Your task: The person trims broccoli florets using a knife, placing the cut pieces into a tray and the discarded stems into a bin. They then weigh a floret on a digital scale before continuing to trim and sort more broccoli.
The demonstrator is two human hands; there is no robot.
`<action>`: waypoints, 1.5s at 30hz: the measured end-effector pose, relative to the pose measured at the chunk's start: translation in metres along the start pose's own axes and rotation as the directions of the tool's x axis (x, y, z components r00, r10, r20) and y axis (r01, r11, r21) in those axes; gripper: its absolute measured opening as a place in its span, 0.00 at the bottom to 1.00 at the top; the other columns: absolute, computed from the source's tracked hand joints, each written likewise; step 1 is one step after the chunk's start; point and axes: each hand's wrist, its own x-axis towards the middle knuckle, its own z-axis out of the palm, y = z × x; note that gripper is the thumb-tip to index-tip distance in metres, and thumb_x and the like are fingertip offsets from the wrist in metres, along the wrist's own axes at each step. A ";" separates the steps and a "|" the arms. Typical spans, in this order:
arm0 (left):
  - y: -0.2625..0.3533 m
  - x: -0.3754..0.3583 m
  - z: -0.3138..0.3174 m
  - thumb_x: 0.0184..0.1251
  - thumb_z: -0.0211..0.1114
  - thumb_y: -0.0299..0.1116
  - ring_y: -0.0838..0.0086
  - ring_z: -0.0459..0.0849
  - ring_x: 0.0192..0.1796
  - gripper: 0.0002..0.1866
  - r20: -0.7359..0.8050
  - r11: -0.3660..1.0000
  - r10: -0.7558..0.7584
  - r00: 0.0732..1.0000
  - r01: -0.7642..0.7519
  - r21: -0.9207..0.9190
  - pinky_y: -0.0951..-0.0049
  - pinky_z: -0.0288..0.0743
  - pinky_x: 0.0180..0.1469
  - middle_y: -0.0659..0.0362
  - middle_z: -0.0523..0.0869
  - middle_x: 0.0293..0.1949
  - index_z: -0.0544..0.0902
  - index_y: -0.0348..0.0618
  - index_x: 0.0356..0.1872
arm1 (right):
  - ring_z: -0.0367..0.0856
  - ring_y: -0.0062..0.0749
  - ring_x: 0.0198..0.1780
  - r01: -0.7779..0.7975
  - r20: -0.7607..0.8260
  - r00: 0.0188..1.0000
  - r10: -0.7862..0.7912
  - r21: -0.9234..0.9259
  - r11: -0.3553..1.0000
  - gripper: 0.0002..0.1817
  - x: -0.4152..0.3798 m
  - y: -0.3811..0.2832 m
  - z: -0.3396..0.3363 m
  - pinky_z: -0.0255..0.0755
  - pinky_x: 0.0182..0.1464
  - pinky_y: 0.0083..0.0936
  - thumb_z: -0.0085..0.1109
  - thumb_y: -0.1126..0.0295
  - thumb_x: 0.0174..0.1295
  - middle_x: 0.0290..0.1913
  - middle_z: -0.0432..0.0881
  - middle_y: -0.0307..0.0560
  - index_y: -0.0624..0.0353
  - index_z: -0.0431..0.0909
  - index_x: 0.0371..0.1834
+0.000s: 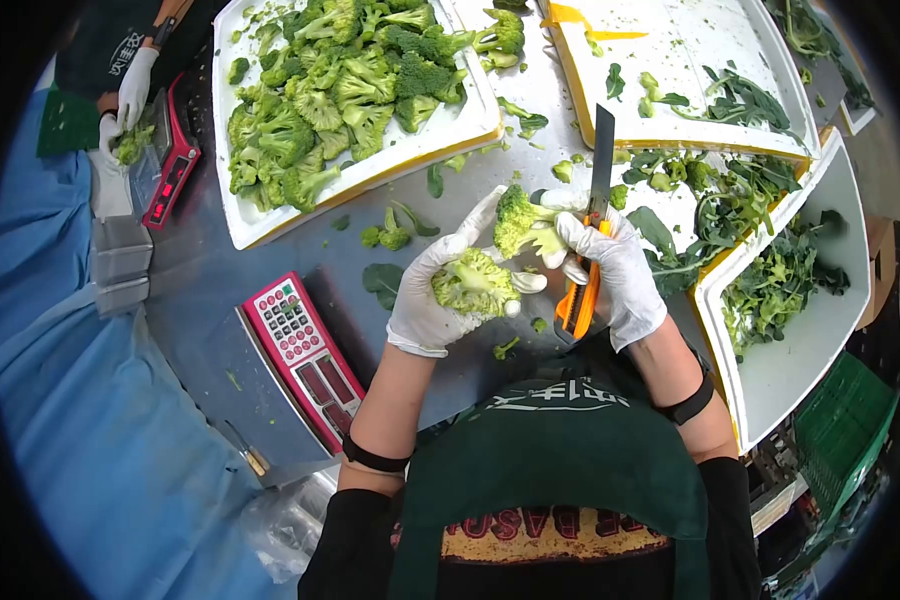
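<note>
My left hand (422, 305), in a white glove, cups a piece of broccoli (473, 284) with its pale cut side showing. In my gloved right hand (625, 280) is an orange utility knife (579, 300), its long dark blade pointing up and away from me. The thumb and fingers of that same hand also pinch a broccoli floret (516, 220), just above the piece in the left hand. Both hands are over the metal table (370, 245). A small floret (395, 233) and a leaf (383, 284) lie on the table left of my left hand.
A white foam box (487, 108) heaped with broccoli stands at the far left. At right, another foam box (710, 45) holds leaf scraps, beside a grey bin (820, 330) of trimmings. A red scale (305, 360) sits near my left forearm. A co-worker's gloved hands (135, 90) hold broccoli by another scale (175, 165).
</note>
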 end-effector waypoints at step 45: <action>-0.031 -0.011 0.032 0.62 0.59 0.20 0.72 0.81 0.49 0.28 -0.272 0.740 0.497 0.824 -0.239 0.628 0.68 0.79 0.52 0.55 0.77 0.51 0.66 0.45 0.65 | 0.80 0.46 0.29 0.284 0.296 0.751 -0.590 -0.952 -0.116 0.19 -0.005 0.016 -0.004 0.73 0.31 0.38 0.61 0.75 0.52 0.29 0.80 0.49 0.53 0.78 0.50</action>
